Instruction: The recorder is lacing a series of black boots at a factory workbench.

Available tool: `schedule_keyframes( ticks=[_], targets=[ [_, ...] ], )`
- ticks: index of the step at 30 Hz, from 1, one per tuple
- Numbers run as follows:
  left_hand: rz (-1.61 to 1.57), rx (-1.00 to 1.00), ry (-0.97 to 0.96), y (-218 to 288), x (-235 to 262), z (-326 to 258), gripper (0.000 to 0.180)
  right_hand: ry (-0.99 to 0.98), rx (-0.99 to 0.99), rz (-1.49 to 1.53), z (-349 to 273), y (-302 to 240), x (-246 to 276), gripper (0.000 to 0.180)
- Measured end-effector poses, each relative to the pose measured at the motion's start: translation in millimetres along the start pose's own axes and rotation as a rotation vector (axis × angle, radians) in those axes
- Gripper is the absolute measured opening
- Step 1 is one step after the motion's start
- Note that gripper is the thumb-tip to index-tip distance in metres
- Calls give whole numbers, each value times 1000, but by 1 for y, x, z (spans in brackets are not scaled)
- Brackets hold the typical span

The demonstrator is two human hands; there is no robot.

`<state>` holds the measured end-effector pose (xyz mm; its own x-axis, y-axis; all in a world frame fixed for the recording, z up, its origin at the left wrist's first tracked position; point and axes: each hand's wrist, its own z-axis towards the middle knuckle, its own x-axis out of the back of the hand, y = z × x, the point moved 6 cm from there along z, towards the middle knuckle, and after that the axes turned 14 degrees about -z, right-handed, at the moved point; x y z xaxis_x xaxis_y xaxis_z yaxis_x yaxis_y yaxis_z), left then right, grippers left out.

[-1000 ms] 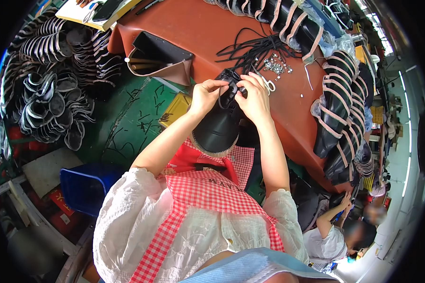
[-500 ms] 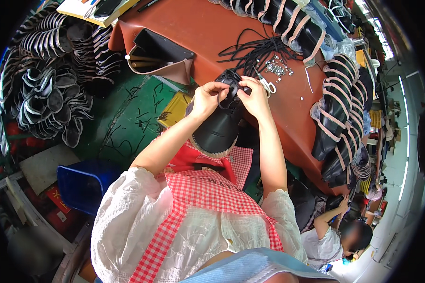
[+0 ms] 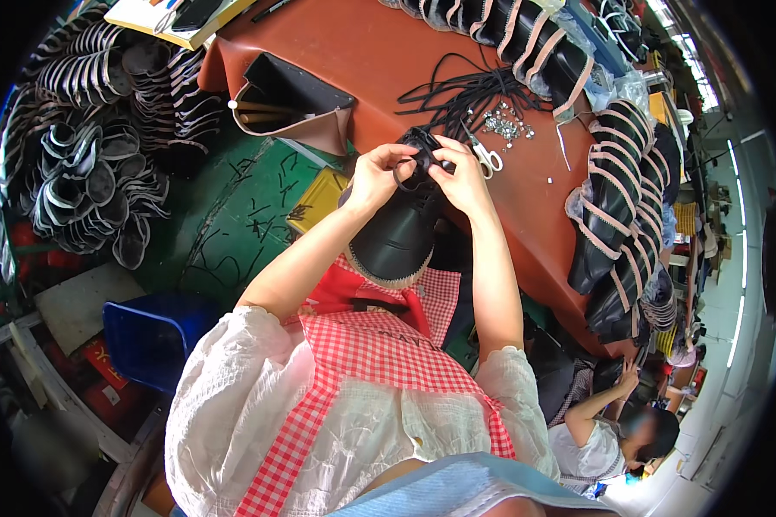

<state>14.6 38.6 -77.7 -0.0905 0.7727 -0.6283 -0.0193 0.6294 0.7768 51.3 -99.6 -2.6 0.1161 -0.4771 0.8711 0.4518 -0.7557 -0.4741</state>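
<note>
A black shoe (image 3: 394, 237) lies over my lap, its toe toward me and its sole edge trimmed with a pale stitched welt. At its opening my left hand (image 3: 376, 179) pinches a black shoelace (image 3: 397, 179), which bends in a small loop below the fingers. Facing it, my right hand (image 3: 463, 178) is closed at the fingertips over the lacing, close to the left fingers. What sits between the right fingertips is too small to make out. The upper end of the shoe is partly covered by both hands.
Loose black laces (image 3: 466, 95), small silvery pieces (image 3: 507, 123) and white-handled scissors (image 3: 489, 158) lie on the reddish-brown table (image 3: 526, 202). Rows of shoes (image 3: 616, 202) line its right side. An open bag-like holder (image 3: 293, 99) hangs leftward; a co-worker (image 3: 599, 431) sits lower right.
My fingertips have shifted slightly at the lacing, and the lace loop by my left hand shows rounder. The co-worker's hand has risen a little.
</note>
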Motion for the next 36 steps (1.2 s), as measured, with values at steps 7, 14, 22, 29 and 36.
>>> schedule_keyframes(
  ticks=[7,14,22,29,36],
  targets=[
    [17,-42,4,0,-2,-1,24,-52,2,7,0,2,1,18],
    [-24,-83,5,-1,-3,-1,23,-86,-7,2,1,-2,2,18],
    [158,-167,-63,9,-14,-4,30,-17,62,-29,3,-4,1,13],
    [112,-90,-89,7,-12,-2,22,64,105,-85,-1,-12,6,12],
    [388,-176,-76,28,2,-2,19,93,-149,867,-10,20,48,6]
  ],
)
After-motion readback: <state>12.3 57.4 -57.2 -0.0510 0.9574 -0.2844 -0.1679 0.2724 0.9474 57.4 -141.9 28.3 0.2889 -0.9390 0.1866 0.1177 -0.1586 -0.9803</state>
